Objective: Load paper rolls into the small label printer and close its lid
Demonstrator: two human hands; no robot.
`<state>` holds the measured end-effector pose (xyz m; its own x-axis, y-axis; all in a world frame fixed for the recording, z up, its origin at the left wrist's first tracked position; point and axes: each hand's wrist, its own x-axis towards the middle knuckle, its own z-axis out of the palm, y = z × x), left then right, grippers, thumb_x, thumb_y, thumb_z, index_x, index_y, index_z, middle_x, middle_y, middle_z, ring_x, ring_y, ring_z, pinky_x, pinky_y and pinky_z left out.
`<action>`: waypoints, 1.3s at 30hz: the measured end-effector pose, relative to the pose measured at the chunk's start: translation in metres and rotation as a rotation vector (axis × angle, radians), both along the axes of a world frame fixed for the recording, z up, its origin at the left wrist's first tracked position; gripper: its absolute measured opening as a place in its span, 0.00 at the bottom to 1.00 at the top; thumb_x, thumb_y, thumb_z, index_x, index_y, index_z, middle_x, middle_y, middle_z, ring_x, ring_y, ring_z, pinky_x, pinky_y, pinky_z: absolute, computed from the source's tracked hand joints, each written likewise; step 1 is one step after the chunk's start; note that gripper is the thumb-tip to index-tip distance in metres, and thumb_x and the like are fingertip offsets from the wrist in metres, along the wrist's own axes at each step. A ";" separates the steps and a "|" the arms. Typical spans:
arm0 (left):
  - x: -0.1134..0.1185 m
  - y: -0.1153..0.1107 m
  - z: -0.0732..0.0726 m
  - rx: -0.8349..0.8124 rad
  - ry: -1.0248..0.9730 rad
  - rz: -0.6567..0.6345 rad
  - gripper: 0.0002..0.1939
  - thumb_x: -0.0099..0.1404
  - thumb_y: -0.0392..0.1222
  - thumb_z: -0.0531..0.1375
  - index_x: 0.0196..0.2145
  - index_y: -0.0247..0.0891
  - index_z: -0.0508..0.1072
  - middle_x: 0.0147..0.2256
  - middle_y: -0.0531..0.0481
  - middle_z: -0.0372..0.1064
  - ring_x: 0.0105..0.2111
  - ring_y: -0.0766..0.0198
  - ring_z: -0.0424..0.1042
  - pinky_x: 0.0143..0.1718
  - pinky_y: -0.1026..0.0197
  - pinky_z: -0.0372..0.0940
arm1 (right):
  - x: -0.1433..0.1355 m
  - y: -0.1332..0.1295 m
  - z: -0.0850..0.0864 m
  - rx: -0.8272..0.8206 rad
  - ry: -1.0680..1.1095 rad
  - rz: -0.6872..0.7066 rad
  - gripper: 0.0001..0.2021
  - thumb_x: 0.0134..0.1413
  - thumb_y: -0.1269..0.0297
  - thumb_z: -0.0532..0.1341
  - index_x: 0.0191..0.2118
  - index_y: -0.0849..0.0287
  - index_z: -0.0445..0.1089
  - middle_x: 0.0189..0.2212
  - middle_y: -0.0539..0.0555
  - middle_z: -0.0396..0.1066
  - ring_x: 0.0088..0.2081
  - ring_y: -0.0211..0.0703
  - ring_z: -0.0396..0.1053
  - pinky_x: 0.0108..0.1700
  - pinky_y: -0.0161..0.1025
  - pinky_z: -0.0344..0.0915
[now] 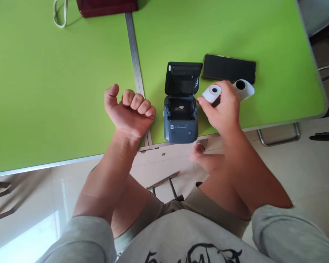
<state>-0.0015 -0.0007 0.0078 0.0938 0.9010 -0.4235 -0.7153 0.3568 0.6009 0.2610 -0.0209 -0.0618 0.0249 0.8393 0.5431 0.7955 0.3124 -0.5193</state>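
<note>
A small dark blue label printer [181, 133] stands on the green table near its front edge. Its black lid [183, 78] is flipped up, and the roll compartment [179, 106] shows no roll inside. Between the thumb and fingers of my right hand [227, 107] is a white label roll [211, 94] with a dark core hole, just right of the printer. Beyond that hand, a second white roll [246, 90] with a loose flap of paper rests on the table. Left of the printer, my left hand [133, 111] is turned palm up, fingers curled in, thumb sticking out, holding nothing.
A black smartphone [229, 68] lies behind the rolls. At the back sit a dark red box [106, 7] and a white cord loop [60, 16]. A metal seam [134, 51] divides the green tabletop [57, 91]. A metal bar [281, 137] is below the table's right side.
</note>
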 end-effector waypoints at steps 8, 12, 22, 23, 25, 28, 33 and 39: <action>-0.004 0.002 -0.007 0.055 -0.007 -0.063 0.32 0.79 0.60 0.35 0.19 0.42 0.40 0.19 0.56 0.28 0.16 0.67 0.38 0.17 0.60 0.44 | -0.007 -0.005 0.008 0.001 -0.039 -0.005 0.21 0.60 0.61 0.68 0.57 0.48 0.67 0.47 0.59 0.77 0.45 0.57 0.77 0.44 0.54 0.74; -0.005 0.001 -0.009 0.080 0.014 -0.067 0.32 0.79 0.60 0.36 0.19 0.42 0.39 0.20 0.56 0.28 0.17 0.67 0.37 0.18 0.59 0.44 | 0.009 -0.013 0.031 0.228 -0.081 -0.022 0.18 0.61 0.62 0.65 0.56 0.47 0.68 0.49 0.59 0.74 0.50 0.59 0.75 0.49 0.57 0.73; -0.001 0.000 -0.002 0.088 0.010 -0.079 0.30 0.80 0.58 0.33 0.22 0.41 0.34 0.24 0.57 0.24 0.22 0.65 0.28 0.19 0.56 0.40 | 0.059 0.001 0.000 0.087 0.072 -0.196 0.28 0.46 0.68 0.69 0.55 0.48 0.66 0.51 0.57 0.65 0.50 0.53 0.69 0.56 0.57 0.68; -0.001 0.000 -0.001 0.087 0.008 -0.079 0.29 0.79 0.58 0.31 0.23 0.41 0.34 0.25 0.57 0.23 0.22 0.64 0.27 0.19 0.56 0.39 | 0.058 0.002 0.000 0.057 0.087 -0.223 0.28 0.43 0.69 0.69 0.54 0.50 0.67 0.47 0.56 0.67 0.48 0.51 0.69 0.55 0.55 0.68; 0.000 0.000 0.000 0.075 0.024 -0.072 0.29 0.79 0.59 0.29 0.23 0.41 0.34 0.25 0.56 0.22 0.23 0.64 0.26 0.20 0.56 0.39 | 0.056 0.003 0.004 0.003 0.132 -0.271 0.29 0.39 0.71 0.69 0.52 0.53 0.68 0.40 0.52 0.68 0.42 0.47 0.68 0.51 0.51 0.67; 0.000 0.000 0.000 0.050 0.054 -0.068 0.30 0.79 0.61 0.33 0.22 0.41 0.36 0.25 0.56 0.22 0.23 0.63 0.28 0.20 0.55 0.39 | 0.044 0.002 0.020 0.068 0.210 -0.232 0.32 0.37 0.72 0.67 0.53 0.56 0.65 0.36 0.48 0.65 0.38 0.42 0.67 0.47 0.46 0.68; -0.001 -0.002 -0.004 0.090 -0.031 -0.061 0.29 0.79 0.59 0.33 0.22 0.42 0.38 0.25 0.56 0.22 0.23 0.62 0.28 0.22 0.53 0.35 | -0.006 -0.014 0.060 0.251 0.129 0.035 0.23 0.49 0.71 0.65 0.50 0.51 0.59 0.44 0.56 0.73 0.44 0.45 0.76 0.45 0.45 0.75; -0.003 -0.008 -0.003 0.047 0.003 -0.098 0.33 0.78 0.61 0.37 0.18 0.42 0.41 0.21 0.56 0.26 0.18 0.66 0.35 0.19 0.57 0.40 | -0.047 -0.025 0.066 -0.062 -0.189 0.198 0.16 0.62 0.70 0.63 0.53 0.45 0.70 0.49 0.55 0.81 0.50 0.55 0.79 0.53 0.55 0.76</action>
<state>-0.0041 -0.0089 0.0049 0.1814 0.9063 -0.3817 -0.6766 0.3967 0.6204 0.2142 -0.0460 0.0043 -0.2397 0.8497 0.4696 0.8068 0.4434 -0.3905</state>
